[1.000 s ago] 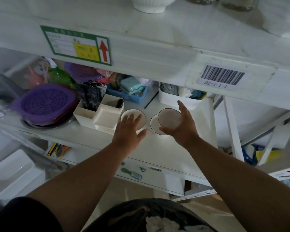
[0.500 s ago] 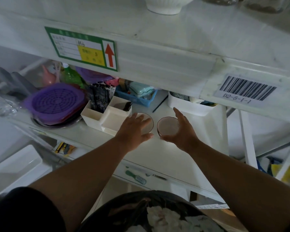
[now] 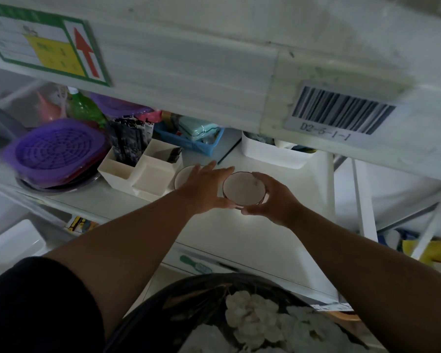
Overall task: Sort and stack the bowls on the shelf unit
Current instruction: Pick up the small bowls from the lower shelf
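The left hand (image 3: 204,190) covers most of a small white bowl (image 3: 183,176), leaving only a sliver of rim at its nine o'clock side. Whether the bowl held by the right hand (image 3: 270,200) sits on another one cannot be told. The green-bordered label (image 3: 36,47) runs off the left edge, its print too blurred to read. The upper shelf board (image 3: 189,93) hides the back of the blue basket (image 3: 189,143) and the white bin (image 3: 273,154)

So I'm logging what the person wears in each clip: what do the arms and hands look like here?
Both forearms are bare, and the left hand and right hand wear no gloves. No rings or watch show. A black short sleeve covers the left upper arm; the right arm's sleeve is out of view.
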